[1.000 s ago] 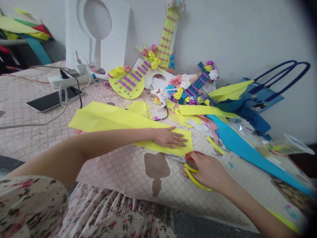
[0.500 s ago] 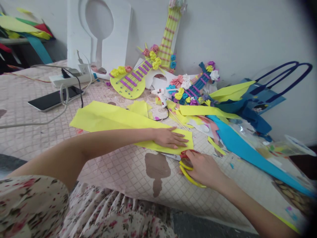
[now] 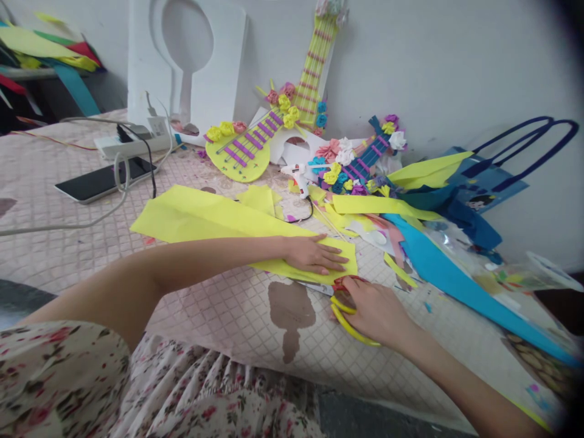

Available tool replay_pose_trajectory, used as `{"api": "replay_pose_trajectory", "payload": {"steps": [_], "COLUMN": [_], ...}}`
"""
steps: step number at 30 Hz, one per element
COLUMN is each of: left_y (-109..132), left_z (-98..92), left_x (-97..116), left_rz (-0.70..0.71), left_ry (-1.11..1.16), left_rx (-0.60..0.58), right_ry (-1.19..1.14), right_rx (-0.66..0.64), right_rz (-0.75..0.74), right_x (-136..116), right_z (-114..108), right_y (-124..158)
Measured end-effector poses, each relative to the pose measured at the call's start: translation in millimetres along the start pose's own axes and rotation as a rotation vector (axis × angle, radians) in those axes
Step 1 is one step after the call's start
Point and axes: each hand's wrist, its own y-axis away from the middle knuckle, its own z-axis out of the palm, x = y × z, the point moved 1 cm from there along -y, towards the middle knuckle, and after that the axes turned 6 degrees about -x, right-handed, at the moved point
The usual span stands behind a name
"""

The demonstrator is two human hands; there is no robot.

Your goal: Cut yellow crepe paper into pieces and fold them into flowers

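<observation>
A long yellow sheet [image 3: 196, 213], paper or felt, lies slantwise across the quilted tablecloth. My left hand [image 3: 312, 254] rests flat on its right end, fingers stretched out. Just below the sheet's right corner, my right hand [image 3: 376, 307] is closed around a pair of scissors [image 3: 353, 325] with red and yellow handles. The scissors lie low against the table, blades pointing left; part of the blades is hidden under the sheet's lower edge. Beyond the sheet stands a white hot glue gun [image 3: 298, 179] with a black cord.
Flower-trimmed toy guitars [image 3: 244, 155] lean at the back beside a white cutout board [image 3: 228, 67]. A tablet [image 3: 104, 179] and a power strip [image 3: 132, 145] with cables lie left. Blue strip [image 3: 451, 274], yellow scraps and a blue tote bag [image 3: 483, 182] crowd the right.
The view has shifted very slightly. Both hands, the scissors and the yellow sheet stay in place.
</observation>
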Motion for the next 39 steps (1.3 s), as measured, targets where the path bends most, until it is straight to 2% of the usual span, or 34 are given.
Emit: {"api": "replay_pose_trajectory", "payload": {"steps": [8, 12, 17, 23, 33, 36, 39], "left_y": [0.1, 0.6, -2.4, -19.7, -49.1, -45.0, -28.0], "left_z": [2.2, 1.8, 2.3, 5.3, 6.7, 0.2, -11.1], "left_x": [-2.0, -2.4, -1.5, 3.3, 6.1, 8.1, 9.7], "left_rz": [0.000, 0.022, -0.015, -0.040, -0.109, -0.097, -0.102], "left_ry": [-0.019, -0.035, -0.018, -0.036, -0.083, -0.083, -0.080], "left_rx": [-0.013, -0.012, -0.047, -0.009, -0.020, -0.007, 0.018], "right_ry": [0.013, 0.013, 0.037, 0.036, -0.037, -0.050, -0.060], "right_rx": [0.013, 0.015, 0.022, 0.051, 0.023, 0.030, 0.052], "right_rz": [-0.029, -0.048, -0.052, -0.018, -0.017, -0.018, -0.033], "right_x": [-10.4, -9.3, -3.5, 10.7, 27.0, 26.3, 25.8], "right_z": [-1.2, 0.5, 1.1, 3.2, 10.8, 12.4, 13.4], "right_y": [-8.7, -9.0, -5.4, 3.6, 16.1, 15.8, 15.2]}}
